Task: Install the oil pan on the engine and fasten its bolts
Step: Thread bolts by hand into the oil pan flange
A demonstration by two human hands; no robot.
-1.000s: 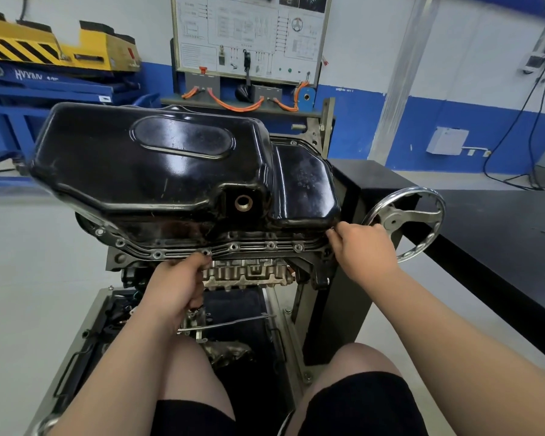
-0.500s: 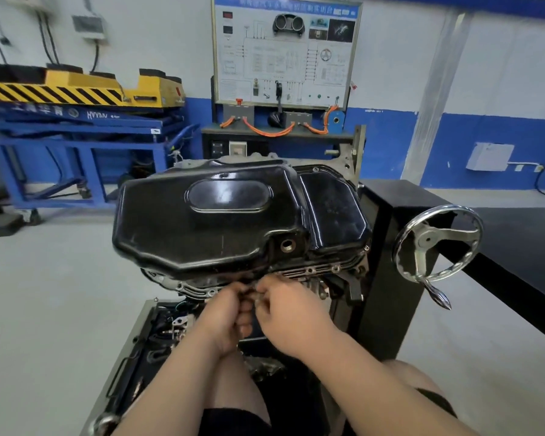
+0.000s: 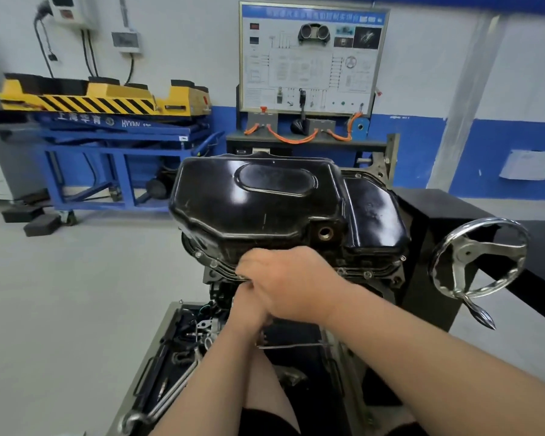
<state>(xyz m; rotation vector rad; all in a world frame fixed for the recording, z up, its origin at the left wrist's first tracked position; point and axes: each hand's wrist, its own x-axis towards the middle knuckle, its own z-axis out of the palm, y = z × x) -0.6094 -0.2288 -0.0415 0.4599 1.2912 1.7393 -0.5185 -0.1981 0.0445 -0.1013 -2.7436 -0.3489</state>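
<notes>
Across the middle of the frame the pan (image 3: 265, 202) sits bottom-up on the engine (image 3: 387, 283), and its flange looks seated all along the near edge. I would call the first half of the job done. Bolts (image 3: 213, 263) show in the flange left of centre, and more to the right of my hands, toward the handwheel (image 3: 479, 256). Whether they are only started or fully tight I cannot tell from this view. The far side of the flange is hidden behind the pan.

My right grip (image 3: 291, 283) lies at the near flange, just below centre, with its fingers curled toward the edge. It covers most of my left grip (image 3: 247, 305), which comes up from beneath it. Both are working at one spot, probably a bolt hole. Whether either has hold of a bolt, or how far each is closed, I cannot tell, because the fingertips are hidden.

Tools lie in the tray (image 3: 170, 366) at lower left, none in hand. My judgement is that threading is under way, with final tightening around the flange still to do. The drain hole (image 3: 325, 231) stands open with no plug.
</notes>
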